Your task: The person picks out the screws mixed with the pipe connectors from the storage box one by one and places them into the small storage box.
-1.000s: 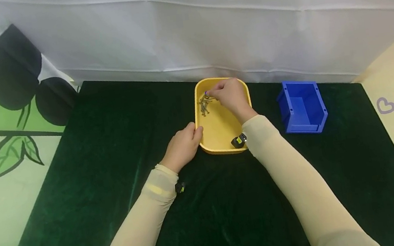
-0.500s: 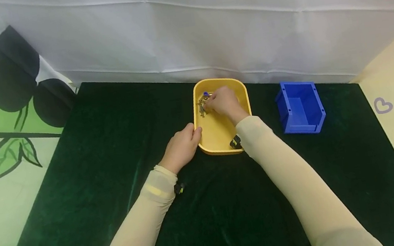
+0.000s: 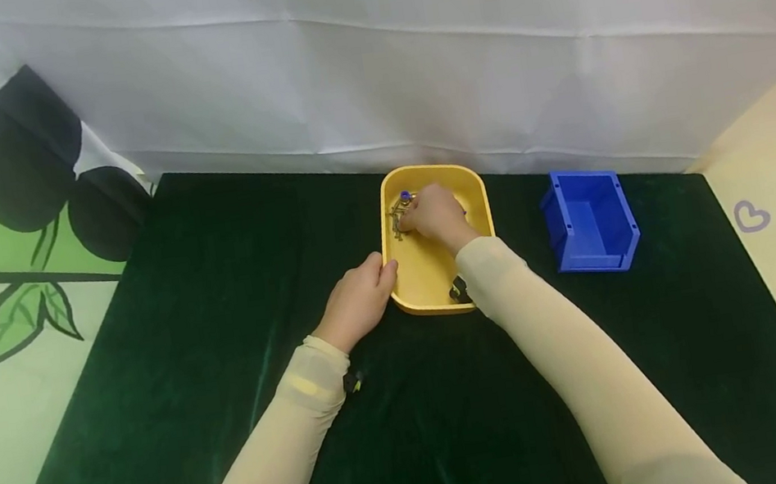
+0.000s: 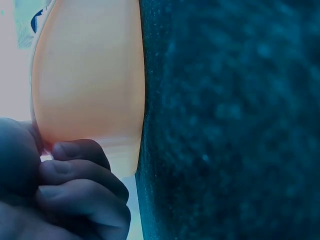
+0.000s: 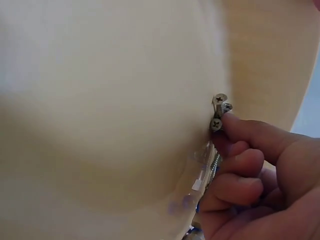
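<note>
The right hand [image 3: 438,217] is inside the yellow tray [image 3: 430,273], its curled fingers [image 5: 245,132] pinching the screws [image 5: 218,111]; most of the pile is hidden under it. The left hand [image 3: 359,300] grips the tray's near left edge. A small blue piece [image 3: 406,196] is too small to identify.

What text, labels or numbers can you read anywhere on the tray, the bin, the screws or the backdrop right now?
No readable text: none in any view.
Yellow tray: plain, no label.
Blue bin: plain, no label.
Screws: only cross-slot heads, no markings legible.
Beige sheet at the right: a purple heart outline, a sign rather than words.
Left cloth: a black and green leaf drawing, no lettering.
The right hand hides part of the tray floor.
</note>
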`<state>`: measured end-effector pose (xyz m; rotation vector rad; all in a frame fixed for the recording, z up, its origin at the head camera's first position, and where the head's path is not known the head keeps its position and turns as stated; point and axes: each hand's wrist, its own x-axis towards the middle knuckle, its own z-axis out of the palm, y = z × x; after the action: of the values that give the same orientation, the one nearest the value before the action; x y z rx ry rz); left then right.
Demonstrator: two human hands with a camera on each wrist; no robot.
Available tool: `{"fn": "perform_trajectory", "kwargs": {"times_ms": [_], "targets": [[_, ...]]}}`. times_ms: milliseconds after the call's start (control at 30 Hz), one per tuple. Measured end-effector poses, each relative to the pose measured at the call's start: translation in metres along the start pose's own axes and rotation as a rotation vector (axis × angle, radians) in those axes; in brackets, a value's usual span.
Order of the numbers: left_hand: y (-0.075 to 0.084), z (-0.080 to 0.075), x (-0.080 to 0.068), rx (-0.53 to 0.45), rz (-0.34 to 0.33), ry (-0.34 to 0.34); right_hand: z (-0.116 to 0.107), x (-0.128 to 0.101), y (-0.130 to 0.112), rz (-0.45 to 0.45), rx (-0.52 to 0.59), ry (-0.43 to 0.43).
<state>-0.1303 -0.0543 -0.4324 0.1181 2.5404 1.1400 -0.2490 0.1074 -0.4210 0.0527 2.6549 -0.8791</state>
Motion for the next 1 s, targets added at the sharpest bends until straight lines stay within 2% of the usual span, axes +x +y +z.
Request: {"fn": "perform_trajectory", "kwargs": {"times_ms": [267, 400, 500, 700, 1000], "targets": [[-0.001, 0.002, -0.002, -0.008, 0.036, 0.021, 0.003, -0.003, -0.001, -0.055, -0.128, 0.045], [-0.002, 0.001, -0.001, -0.016, 0.032, 0.014, 0.003, -0.004, -0.003, -0.068, -0.175, 0.055], [-0.002, 0.001, -0.001, -0.025, 0.030, 0.008, 0.002, -0.006, -0.004, -0.048, -0.143, 0.058], [0.000, 0.002, 0.000, -0.022, 0.023, 0.019, -0.009, -0.011, -0.004, -0.033, 0.009, 0.087], [0.000, -0.001, 0.000, -0.016, -0.003, 0.016, -0.028, -0.020, -0.004, -0.009, 0.079, 0.110]]}}
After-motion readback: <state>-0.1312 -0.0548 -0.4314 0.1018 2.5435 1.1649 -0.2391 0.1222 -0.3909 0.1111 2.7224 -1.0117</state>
